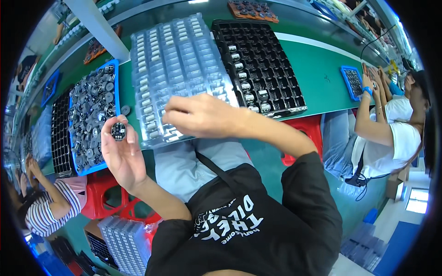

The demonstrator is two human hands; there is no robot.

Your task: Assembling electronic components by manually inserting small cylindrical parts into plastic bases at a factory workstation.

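Raised beside the blue tray, my left hand [123, 158] pinches a small round circuit board part [118, 131] with its component side showing. My right hand [202, 115] bends over the near part of a clear plastic pocket tray [179, 69], fingers closed together; whatever is between them is hidden. Small silvery cylindrical pieces [146, 102] fill some of that tray's pockets, mostly along its left side and far end. Under the tray's left edge, near my left hand, a dark round part [125, 110] lies on the green table.
The blue tray [117, 83] at left is heaped with dark round parts. A black pocket tray [271, 69] on the right has silvery round pieces in its left column and front row. A grey post [99, 27] rises at far left. Co-workers sit on both sides; one [386, 133] is at right.
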